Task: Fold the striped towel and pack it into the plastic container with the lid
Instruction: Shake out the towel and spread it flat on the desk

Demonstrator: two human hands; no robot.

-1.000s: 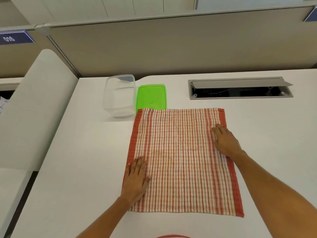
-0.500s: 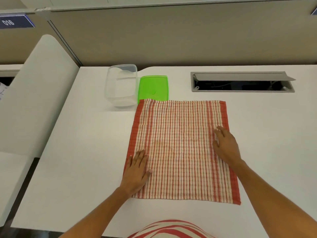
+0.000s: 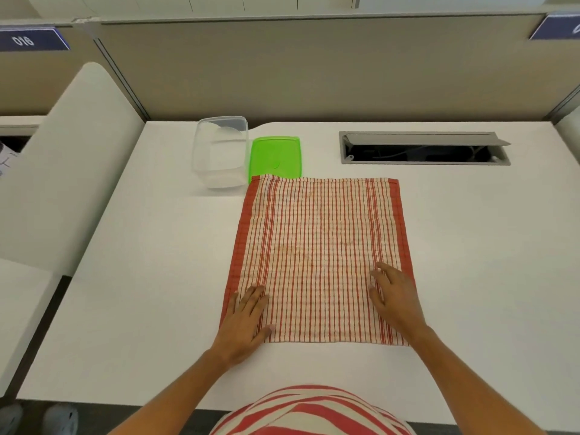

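The red-and-cream striped towel (image 3: 320, 259) lies spread flat on the white desk (image 3: 157, 277). My left hand (image 3: 244, 321) rests flat on its near left corner, fingers apart. My right hand (image 3: 397, 298) lies flat on the near right part of the towel, fingers spread. Neither hand grips the cloth. The clear plastic container (image 3: 221, 150) stands open and empty at the towel's far left corner. Its green lid (image 3: 276, 157) lies flat beside it, the towel's far edge covering the lid's near end.
An open cable hatch (image 3: 423, 149) is sunk into the desk behind the towel on the right. A beige partition wall (image 3: 314, 67) closes the back. A white side panel (image 3: 62, 183) rises at the left. The desk's near edge runs just under my forearms.
My right hand has slid back along the towel toward its near edge. My left hand stayed on the near left corner. The view tilted down, so the towel appears farther up.
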